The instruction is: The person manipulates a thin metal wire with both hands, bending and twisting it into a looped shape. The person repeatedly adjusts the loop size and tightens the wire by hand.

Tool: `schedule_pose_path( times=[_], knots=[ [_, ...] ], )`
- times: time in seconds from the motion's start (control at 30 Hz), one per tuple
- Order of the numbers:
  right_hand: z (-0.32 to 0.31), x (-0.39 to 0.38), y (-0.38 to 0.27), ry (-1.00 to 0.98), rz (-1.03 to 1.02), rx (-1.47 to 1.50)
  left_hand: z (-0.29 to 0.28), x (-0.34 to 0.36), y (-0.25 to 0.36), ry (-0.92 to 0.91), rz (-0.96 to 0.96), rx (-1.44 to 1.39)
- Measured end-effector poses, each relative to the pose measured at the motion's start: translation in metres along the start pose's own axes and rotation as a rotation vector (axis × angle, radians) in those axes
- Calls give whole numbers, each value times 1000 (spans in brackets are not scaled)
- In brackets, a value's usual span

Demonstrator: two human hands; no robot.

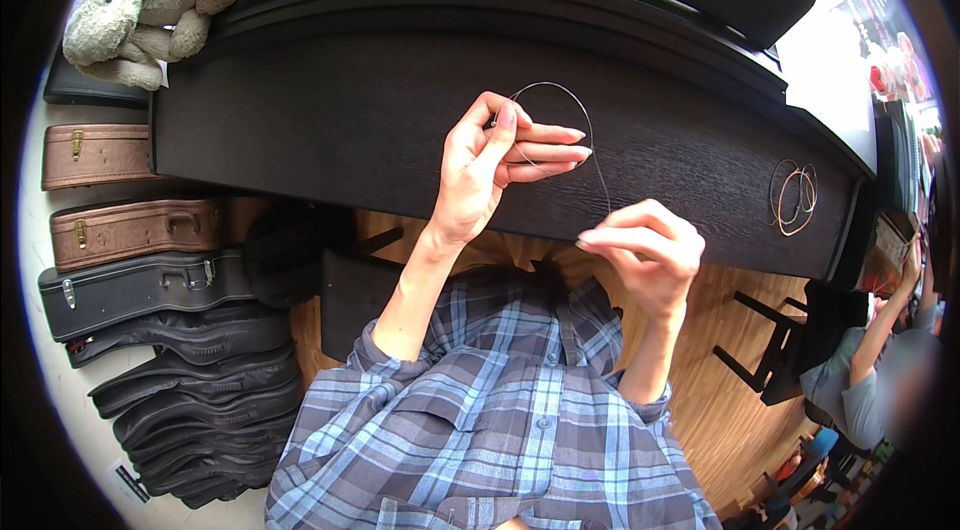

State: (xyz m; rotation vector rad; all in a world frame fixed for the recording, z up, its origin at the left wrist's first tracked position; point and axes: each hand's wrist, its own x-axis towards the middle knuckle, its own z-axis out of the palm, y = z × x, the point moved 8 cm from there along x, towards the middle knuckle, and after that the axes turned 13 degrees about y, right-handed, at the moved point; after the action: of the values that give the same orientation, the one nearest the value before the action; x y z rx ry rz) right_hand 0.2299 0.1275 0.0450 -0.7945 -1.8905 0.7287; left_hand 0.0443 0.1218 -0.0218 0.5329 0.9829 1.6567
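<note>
A thin metal instrument string (548, 83) arcs in a loose loop above a black wooden surface (330, 120). My left hand (470, 165) pinches it between thumb and index finger, with the other fingers stretched out to the right. A small pale tip at the string shows beside the left thumb. From the loop, the string runs down to my right hand (655, 255), whose thumb and fingertips are pressed together on it near the surface's front edge. Farther right, a coil of dark and copper-coloured strings (795, 200) lies on the black surface.
Brown instrument cases (135, 235), a black hard case (150, 290) and several black soft cases (200, 410) line the left. A grey plush toy (150, 5) sits at the far left. A black stool (765, 345) stands right; beyond it another person's arm (885, 315) shows.
</note>
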Motion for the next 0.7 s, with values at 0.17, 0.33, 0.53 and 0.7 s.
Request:
schedule_pose_path(
  times=[0.17,0.33,0.53,0.7],
  knots=[
    [22,4,9,4,88,-181,0,0,1,15,-6,-1],
    [21,3,17,76,169,-223,0,-1,2,31,-3,-16],
    [20,3,17,111,164,-185,-1,0,1,33,-7,-37],
    [21,4,17,111,164,-190,-3,-1,2,40,9,-20]
  ],
)
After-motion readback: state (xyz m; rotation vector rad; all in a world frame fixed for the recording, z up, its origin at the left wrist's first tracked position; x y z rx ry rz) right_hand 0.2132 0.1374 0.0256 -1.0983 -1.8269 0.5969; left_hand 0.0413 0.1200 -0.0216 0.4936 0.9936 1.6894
